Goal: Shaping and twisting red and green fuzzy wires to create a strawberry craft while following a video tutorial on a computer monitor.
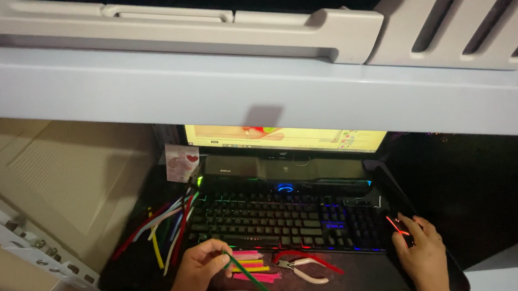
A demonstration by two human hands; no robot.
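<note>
My left hand (198, 266) is shut on a green pipe cleaner (257, 284) that slants down toward the desk's front edge. My right hand (422, 251) rests over a dark computer mouse (399, 226) with a red glow, fingers spread on top of it. Between the hands lies a backlit keyboard (284, 220) with coloured lights. In front of it are several short pink and yellow pipe cleaner pieces (252, 268) and small pliers (305, 269) with pale handles, next to a red pipe cleaner (312, 257).
A bundle of coloured pipe cleaners (163, 229) lies left of the keyboard. A lit monitor (284, 137) stands behind, partly hidden by a white shelf (262, 89). A small card with a red heart (181, 162) leans at the left. Dark desk mat (347, 274).
</note>
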